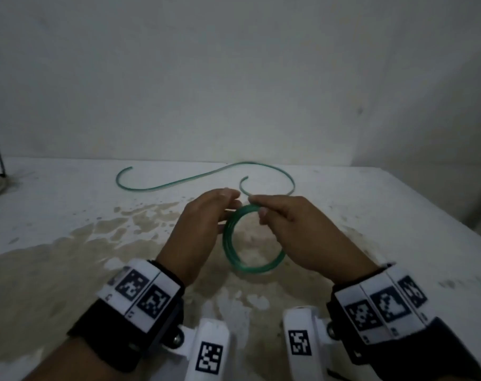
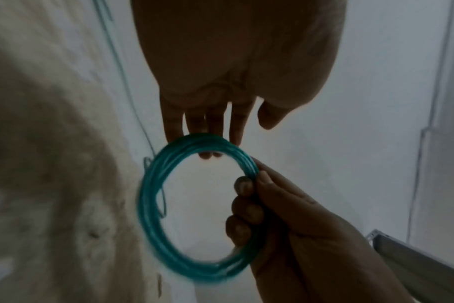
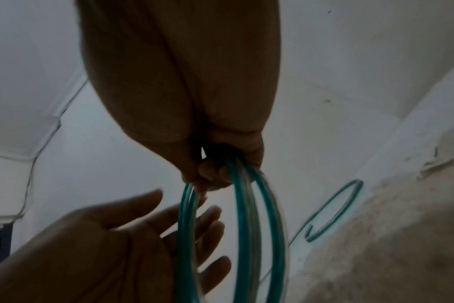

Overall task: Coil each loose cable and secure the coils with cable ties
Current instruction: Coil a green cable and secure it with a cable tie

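Two hands meet above the table (image 1: 69, 215): right hand (image 1: 297, 232) pinches the green cable coil (image 1: 250, 243) (held upright), left hand (image 1: 203, 229) flat-fingered beside it; loose tail (image 1: 179, 182) trails toward the far edge.

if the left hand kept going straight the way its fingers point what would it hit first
Most likely the green cable coil that the right hand grips. The left hand is open, and its fingertips already reach the coil's upper rim. Whether they touch it is unclear.
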`<state>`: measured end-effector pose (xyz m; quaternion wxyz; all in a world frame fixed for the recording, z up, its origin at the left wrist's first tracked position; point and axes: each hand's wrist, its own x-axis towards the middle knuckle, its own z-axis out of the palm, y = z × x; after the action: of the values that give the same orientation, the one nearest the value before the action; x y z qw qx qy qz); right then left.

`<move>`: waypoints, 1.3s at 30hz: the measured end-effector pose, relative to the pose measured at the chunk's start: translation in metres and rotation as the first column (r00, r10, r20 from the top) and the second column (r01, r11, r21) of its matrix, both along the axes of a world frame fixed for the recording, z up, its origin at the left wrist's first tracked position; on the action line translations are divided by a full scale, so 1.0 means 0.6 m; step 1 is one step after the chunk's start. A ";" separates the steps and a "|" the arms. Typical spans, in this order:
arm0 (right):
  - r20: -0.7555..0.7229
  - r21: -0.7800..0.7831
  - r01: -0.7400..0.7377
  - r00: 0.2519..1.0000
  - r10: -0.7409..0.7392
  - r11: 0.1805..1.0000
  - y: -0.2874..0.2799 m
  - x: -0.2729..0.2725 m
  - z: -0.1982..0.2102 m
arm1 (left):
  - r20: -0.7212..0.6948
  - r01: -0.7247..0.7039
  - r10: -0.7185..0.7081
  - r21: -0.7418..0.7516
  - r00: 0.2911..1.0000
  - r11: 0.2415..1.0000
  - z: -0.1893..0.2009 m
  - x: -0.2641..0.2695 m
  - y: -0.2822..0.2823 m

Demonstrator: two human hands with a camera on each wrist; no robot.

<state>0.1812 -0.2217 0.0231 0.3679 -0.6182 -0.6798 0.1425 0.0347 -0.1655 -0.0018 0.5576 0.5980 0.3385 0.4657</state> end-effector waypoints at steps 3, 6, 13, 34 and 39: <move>0.059 -0.051 -0.065 0.996 0.068 0.997 -0.026 0.012 0.017 | -0.142 0.188 -0.177 0.065 0.974 0.980 0.020 0.029 -0.015; -0.097 -0.081 0.053 0.993 -0.061 0.995 -0.047 0.043 0.019 | -0.159 0.186 -0.167 0.110 0.973 0.976 0.023 0.067 -0.030; -0.043 -0.184 0.214 0.973 -0.225 0.959 -0.103 0.124 0.029 | -0.135 0.217 -0.201 0.119 0.970 0.969 -0.011 0.128 -0.078; 0.734 -0.519 0.560 0.679 0.001 0.646 -0.099 0.214 -0.031 | 0.291 0.198 -0.115 -0.273 0.950 0.941 -0.048 0.100 -0.040; 0.765 -0.468 0.569 0.643 -0.012 0.676 -0.087 0.218 -0.015 | 0.317 0.212 -0.116 -0.287 0.941 0.934 -0.048 0.098 -0.036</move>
<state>0.3119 -0.2741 0.0141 -0.1547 -0.8205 -0.5468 0.0629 0.0934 -0.1874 -0.0306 0.7279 0.4508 0.2700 0.4404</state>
